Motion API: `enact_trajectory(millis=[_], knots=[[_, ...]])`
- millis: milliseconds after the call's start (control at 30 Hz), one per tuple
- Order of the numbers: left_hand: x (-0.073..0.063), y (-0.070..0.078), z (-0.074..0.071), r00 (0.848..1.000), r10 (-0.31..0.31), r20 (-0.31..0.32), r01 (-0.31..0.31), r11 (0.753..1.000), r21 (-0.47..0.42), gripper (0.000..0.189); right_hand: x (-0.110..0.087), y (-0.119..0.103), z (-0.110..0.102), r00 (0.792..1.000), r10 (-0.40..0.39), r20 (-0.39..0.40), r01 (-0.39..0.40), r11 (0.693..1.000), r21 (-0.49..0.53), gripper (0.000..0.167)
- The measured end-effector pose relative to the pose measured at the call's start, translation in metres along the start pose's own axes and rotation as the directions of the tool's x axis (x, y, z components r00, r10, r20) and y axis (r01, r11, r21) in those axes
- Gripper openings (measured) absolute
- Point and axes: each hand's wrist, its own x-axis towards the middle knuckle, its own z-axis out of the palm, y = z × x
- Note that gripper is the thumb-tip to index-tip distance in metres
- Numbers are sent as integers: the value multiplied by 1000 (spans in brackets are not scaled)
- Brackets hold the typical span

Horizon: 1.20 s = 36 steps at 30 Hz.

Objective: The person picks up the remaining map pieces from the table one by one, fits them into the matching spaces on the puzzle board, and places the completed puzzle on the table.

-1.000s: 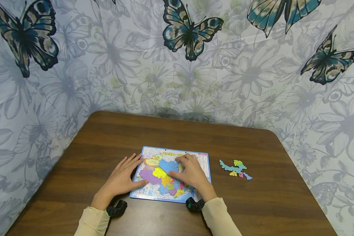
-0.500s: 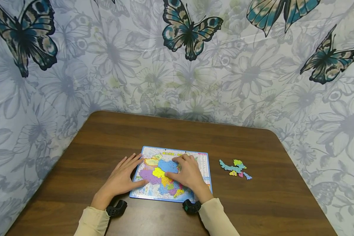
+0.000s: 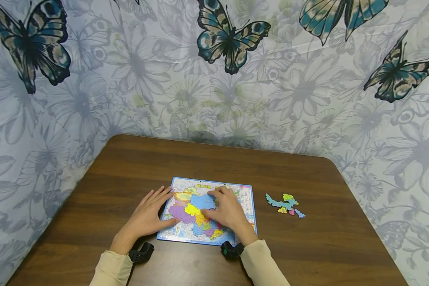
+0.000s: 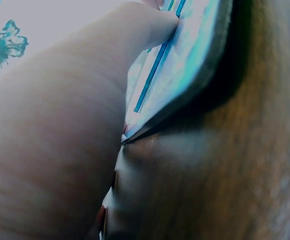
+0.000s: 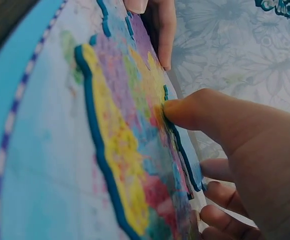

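Observation:
A map puzzle board (image 3: 248,198) with a blue rim lies on the table, colourful map-shaped pieces set on it. My right hand (image 3: 230,208) is over the board, thumb and fingers at the edges of a large blue puzzle piece (image 3: 202,201), pinching it. In the right wrist view the thumb presses at one side of this blue puzzle piece (image 5: 189,150), fingertips at its far end. My left hand (image 3: 148,216) rests along the board's left side with fingers straight; its thumb (image 4: 157,27) lies on the board's surface. Purple (image 3: 180,213) and yellow (image 3: 193,209) pieces sit beside the blue one.
Several loose puzzle pieces lie right of the board, among them a long light-blue one (image 3: 280,203), a green one (image 3: 288,196) and a small blue one (image 3: 300,213). The brown wooden table (image 3: 325,246) ends at a butterfly-patterned wall cloth (image 3: 236,103).
My right hand has shifted slightly left across the board, and the blue puzzle piece has moved a little left with it. The left hand and the loose pieces have stayed in place.

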Motion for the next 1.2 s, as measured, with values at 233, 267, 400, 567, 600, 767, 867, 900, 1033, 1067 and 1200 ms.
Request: enact_trajectory(millis=[233, 267, 400, 567, 600, 767, 867, 900, 1033, 1067, 1200], knots=[[0, 0, -1, 1000, 2, -6, -2, 1000, -6, 96, 2, 0, 1, 1000, -10, 5, 10, 999, 37, 56], [-1, 0, -1, 1000, 3, -6, -4, 1000, -7, 95, 2, 0, 2, 1000, -17, 2, 17, 999, 48, 55], [-3, 0, -2, 1000, -3, 0, 3, 1000, -6, 94, 4, -2, 6, 999, -42, 5, 42, 996, 83, 53], [-4, 0, -2, 1000, -5, 4, 5, 1000, -6, 93, 7, -5, 7, 999, -46, 17, 44, 993, 106, 53], [-3, 0, -2, 1000, -2, 3, 2, 1000, -5, 93, 8, -5, 7, 999, -46, 17, 44, 993, 110, 53], [-1, 1, -2, 1000, 8, -7, -8, 1000, -7, 93, 11, -5, 7, 998, -53, 14, 51, 990, 128, 53], [0, 1, -2, 1000, 12, -10, -12, 1000, -9, 93, 12, -6, 9, 998, -55, 8, 53, 987, 150, 53], [0, 1, -1, 1000, 12, -11, -12, 1000, -9, 93, 12, -6, 9, 999, -53, 10, 51, 986, 156, 53], [-1, 0, 0, 1000, 16, -13, -16, 1000, -6, 93, 14, -9, 11, 999, -35, 33, 29, 985, 172, 53], [-1, 0, 0, 1000, 17, -15, -17, 1000, -5, 93, 15, -10, 12, 999, -32, 38, 25, 985, 173, 53], [0, -1, 0, 1000, 21, -19, -21, 1000, -7, 93, 18, -14, 13, 999, -28, 41, 20, 984, 178, 53]])
